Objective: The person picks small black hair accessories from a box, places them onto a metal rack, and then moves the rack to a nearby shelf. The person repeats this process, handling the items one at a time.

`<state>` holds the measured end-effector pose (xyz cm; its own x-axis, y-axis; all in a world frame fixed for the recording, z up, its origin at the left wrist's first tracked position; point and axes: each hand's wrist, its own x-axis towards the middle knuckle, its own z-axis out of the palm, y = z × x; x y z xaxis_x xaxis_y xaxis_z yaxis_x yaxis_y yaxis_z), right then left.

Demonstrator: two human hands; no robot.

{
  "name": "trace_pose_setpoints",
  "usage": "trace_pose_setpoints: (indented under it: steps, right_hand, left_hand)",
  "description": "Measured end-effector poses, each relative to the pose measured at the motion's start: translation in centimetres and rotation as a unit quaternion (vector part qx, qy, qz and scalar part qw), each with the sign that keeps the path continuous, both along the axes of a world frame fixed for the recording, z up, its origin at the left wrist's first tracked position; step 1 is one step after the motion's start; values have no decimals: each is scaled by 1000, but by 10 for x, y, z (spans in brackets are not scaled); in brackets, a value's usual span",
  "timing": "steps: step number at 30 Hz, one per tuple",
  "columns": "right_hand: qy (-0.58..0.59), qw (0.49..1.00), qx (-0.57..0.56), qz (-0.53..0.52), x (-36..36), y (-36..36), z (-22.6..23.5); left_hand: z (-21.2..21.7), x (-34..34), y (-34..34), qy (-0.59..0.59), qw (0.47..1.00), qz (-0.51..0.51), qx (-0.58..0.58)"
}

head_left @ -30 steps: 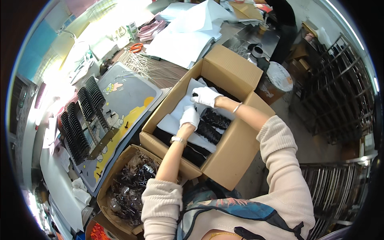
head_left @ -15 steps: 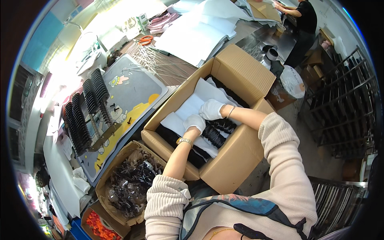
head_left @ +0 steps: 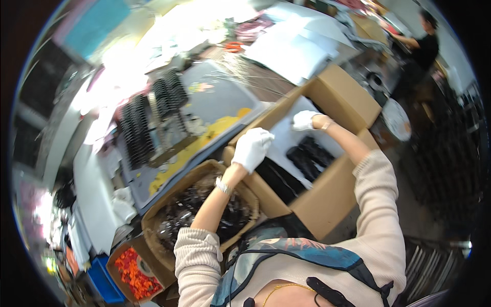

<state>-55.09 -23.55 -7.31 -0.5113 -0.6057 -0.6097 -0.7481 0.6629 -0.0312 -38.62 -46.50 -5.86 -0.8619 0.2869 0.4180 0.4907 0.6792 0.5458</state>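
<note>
"Looking at the hands first, what is the left doing?"

"The left hand (head_left: pixel 252 148), in a white glove, is raised over the left edge of the cardboard box (head_left: pixel 325 207), its fingers bent together. I cannot tell whether it grips anything."

"And the right?"

"The right hand (head_left: pixel 305 121), also gloved, is over the white paper (head_left: pixel 281 140) inside the box, fingers curled. Whether it pinches the paper, I cannot tell."

"Where do the black bundles (head_left: pixel 303 163) lie?"

"I count 2, side by side on the white paper in the box, on the wearer's side of the right hand. More black material (head_left: pixel 279 179) lies to their left, also in the box."

"What stands left of that?"

"A carton (head_left: pixel 153 235) of dark pieces and shiny clear film, with the left forearm passing above it. Next to it is a smaller box (head_left: pixel 162 276) of orange-red pieces (head_left: pixel 135 276), then a blue bin (head_left: pixel 105 281)."

"And on the table?"

"A grey and yellow mat (head_left: pixel 225 87) bearing black ridged rows (head_left: pixel 135 133); beyond it, orange-handled scissors (head_left: pixel 233 47) and large white sheets (head_left: pixel 294 51). A person (head_left: pixel 427 51) in black is farther off, at the upper right."
</note>
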Motion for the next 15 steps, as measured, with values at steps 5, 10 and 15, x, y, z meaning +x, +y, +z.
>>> trace_pose_setpoints:
  steps: [5,10,15]
  right_hand:
    - [-65,945,-309,-85,12,-98,103]
    - [180,879,-434,82,23,-265,118]
    - [321,881,-329,109,19,-357,90]
  left_hand:
    - [80,43,-129,218,967,123,-48]
    - [95,-16,-240,114,884,362,-273]
    - [44,-51,-279,-123,928,342,-85]
